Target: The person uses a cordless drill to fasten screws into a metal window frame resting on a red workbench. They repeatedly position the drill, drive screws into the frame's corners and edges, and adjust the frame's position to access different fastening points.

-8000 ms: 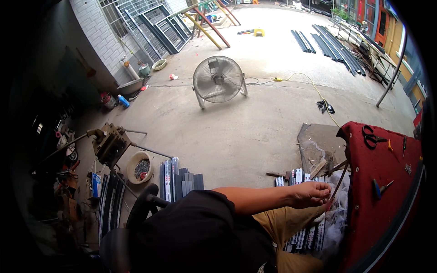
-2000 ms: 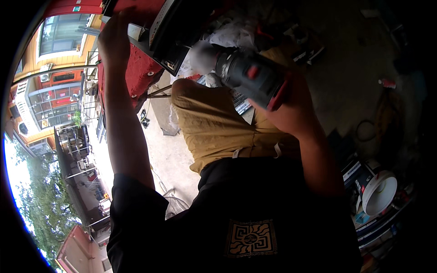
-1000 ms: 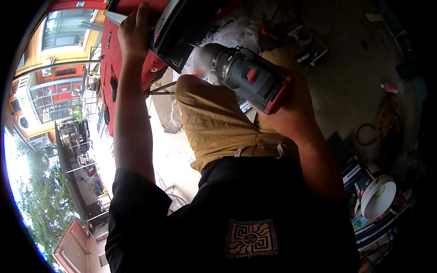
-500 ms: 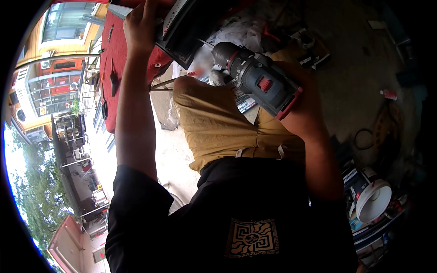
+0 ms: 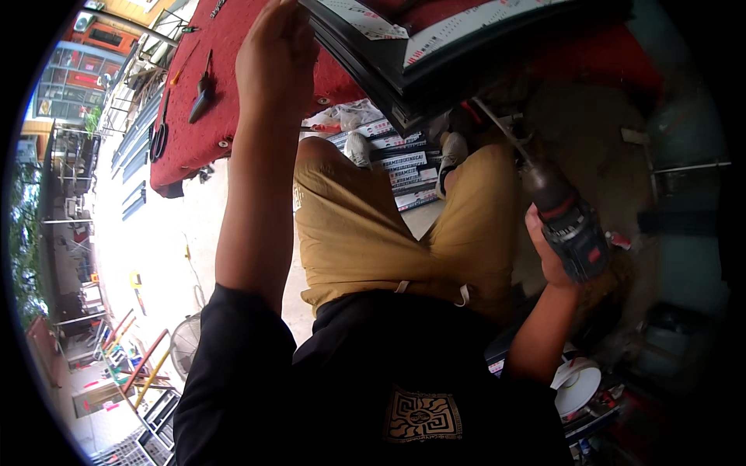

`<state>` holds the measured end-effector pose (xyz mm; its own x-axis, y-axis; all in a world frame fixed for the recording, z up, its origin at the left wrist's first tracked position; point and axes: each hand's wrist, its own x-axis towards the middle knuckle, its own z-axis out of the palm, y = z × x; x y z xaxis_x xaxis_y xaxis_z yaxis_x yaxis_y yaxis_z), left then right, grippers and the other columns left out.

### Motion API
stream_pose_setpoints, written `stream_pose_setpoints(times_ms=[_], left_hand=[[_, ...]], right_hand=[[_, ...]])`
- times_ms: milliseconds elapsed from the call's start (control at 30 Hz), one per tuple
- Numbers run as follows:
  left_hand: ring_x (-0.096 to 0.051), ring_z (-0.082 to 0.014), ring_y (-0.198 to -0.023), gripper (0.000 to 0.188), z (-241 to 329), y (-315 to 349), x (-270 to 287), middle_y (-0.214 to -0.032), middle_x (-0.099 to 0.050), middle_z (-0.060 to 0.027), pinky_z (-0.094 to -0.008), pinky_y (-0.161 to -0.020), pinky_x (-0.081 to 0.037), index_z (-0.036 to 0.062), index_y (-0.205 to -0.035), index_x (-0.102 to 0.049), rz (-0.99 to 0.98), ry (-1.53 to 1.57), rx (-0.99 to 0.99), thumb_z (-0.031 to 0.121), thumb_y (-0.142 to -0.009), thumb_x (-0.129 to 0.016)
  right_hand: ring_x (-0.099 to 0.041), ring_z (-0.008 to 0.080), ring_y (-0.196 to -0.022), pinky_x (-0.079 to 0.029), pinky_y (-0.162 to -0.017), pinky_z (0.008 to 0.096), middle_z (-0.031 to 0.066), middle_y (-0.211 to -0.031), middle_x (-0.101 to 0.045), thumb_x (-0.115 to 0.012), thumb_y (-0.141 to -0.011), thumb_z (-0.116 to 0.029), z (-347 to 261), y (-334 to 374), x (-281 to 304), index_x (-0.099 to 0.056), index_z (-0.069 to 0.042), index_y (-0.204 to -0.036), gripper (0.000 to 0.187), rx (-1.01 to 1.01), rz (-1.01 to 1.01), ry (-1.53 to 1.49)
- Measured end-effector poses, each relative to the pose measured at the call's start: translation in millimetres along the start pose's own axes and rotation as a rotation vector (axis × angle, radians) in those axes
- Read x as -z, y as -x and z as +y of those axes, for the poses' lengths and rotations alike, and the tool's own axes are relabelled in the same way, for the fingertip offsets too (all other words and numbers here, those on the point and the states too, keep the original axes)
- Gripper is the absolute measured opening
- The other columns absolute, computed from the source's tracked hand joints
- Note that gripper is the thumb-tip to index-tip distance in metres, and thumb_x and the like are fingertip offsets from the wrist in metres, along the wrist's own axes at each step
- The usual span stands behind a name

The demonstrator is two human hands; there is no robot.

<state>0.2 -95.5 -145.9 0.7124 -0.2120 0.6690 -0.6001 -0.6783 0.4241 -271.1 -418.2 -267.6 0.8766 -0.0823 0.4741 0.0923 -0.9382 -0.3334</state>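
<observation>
Fingers of the right hand grip a drill, forearm angled outward.

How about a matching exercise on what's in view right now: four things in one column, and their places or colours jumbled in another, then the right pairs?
Things:
1. power drill
2. scissors
3. trousers
4. dark frame

Places or colours:
A. mustard tan
B. topped with printed white strips
C. on the red cloth, left of the left forearm
D. held in the right hand

Pairs: 1-D, 2-C, 3-A, 4-B
</observation>
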Motion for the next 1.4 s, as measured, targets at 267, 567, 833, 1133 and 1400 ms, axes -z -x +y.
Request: stream_pose_setpoints(times_ms=[267,567,833,1133,1400], left_hand=[[-0.066,-0.0241,-0.104,0.025,-4.4,153.3,24.8,-0.117,-0.063,-0.0121,-0.0325,-0.1,-0.057,-0.0024,-0.132,-0.055,-0.038,1.666,1.302,-0.002,-0.107,-0.052],[-0.071,-0.0264,-0.126,0.022,-14.2,190.9,50.0,-0.142,-0.069,-0.0177,-0.0323,-0.104,-0.061,0.008,-0.129,-0.062,-0.044,1.827,1.121,0.024,-0.114,-0.059],[-0.072,-0.024,-0.125,0.019,-23.4,201.5,63.6,-0.145,-0.068,-0.0156,-0.0309,-0.098,-0.063,0.013,-0.126,-0.064,0.072,1.918,1.015,0.019,-0.109,-0.068],[-0.077,-0.0247,-0.115,0.015,-57.1,223.1,65.2,-0.141,-0.071,-0.019,-0.0326,-0.096,-0.065,0.0109,-0.121,-0.064,0.003,2.083,0.92,0.012,-0.108,-0.069],[-0.076,-0.0239,-0.115,0.016,-62.7,207.8,72.2,-0.142,-0.07,-0.0215,-0.0343,-0.099,-0.064,0.0048,-0.124,-0.062,-0.177,2.103,0.819,0.01,-0.11,-0.065]], right_hand=[[-0.076,0.0217,-0.096,-0.062,-0.088,0.0355,0.0053,-0.106,-0.076,-0.092,-0.078,-0.012,-48.0,0.0,-7.8,-0.07,-0.006,-0.125,0.052,-0.088,-0.249,-0.491],[-0.075,0.018,-0.107,-0.062,-0.098,0.0351,0.008,-0.12,-0.075,-0.096,-0.076,-0.004,-108.4,-6.1,-45.6,-0.057,-0.001,-0.14,0.076,0.018,-0.459,-0.71],[-0.076,0.0194,-0.096,-0.062,-0.087,0.0347,0.0109,-0.106,-0.077,-0.09,-0.08,-0.006,-153.8,-35.6,-52.1,-0.069,0.003,-0.117,0.043,-0.226,-0.548,-0.908],[-0.077,0.02,-0.098,-0.062,-0.089,0.0357,0.01,-0.104,-0.077,-0.092,-0.08,-0.009,-163.5,-31.2,-51.3,-0.069,-0.001,-0.121,0.047,-0.088,-0.61,-0.845],[-0.074,0.0258,-0.106,-0.057,-0.093,0.0334,0.0117,-0.108,-0.075,-0.092,-0.082,-0.013,-180.2,-29.9,-42.0,-0.071,0.0,-0.121,0.046,-0.003,-0.832,-0.424]])
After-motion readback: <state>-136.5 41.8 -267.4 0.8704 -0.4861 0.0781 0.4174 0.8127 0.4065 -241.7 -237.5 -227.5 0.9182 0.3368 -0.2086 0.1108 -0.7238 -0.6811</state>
